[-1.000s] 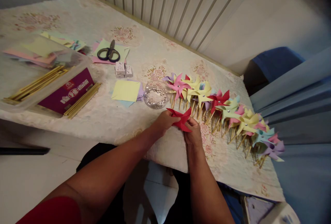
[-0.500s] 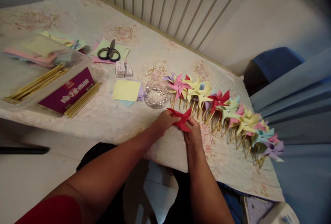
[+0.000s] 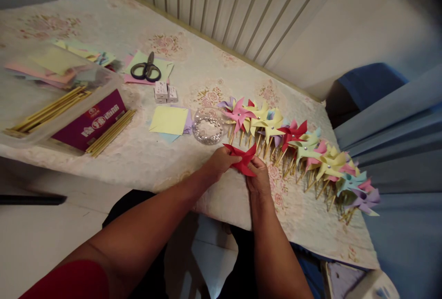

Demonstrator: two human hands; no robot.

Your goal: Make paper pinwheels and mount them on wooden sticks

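Observation:
A red paper pinwheel (image 3: 243, 161) is held between both hands above the front of the table. My left hand (image 3: 223, 162) grips its left side, the thumb lying across the paper toward the centre. My right hand (image 3: 258, 172) has its fingers closed on the right blade. No stick shows on this pinwheel, and its back is hidden. Just beyond my hands sits a round clear dish (image 3: 208, 127) of small shiny pins. Right of it lies a long row of finished pinwheels (image 3: 305, 148) on sticks, in pink, yellow, red, green, blue and purple.
Left of the dish lie stacked paper squares (image 3: 167, 120) and small white boxes (image 3: 165, 91). Black scissors (image 3: 149, 73) rest on more paper. A clear plastic bin (image 3: 115, 82) holds sticks and paper, with a bundle of sticks (image 3: 110, 134) beside it. A blue curtain (image 3: 397, 161) hangs at the right.

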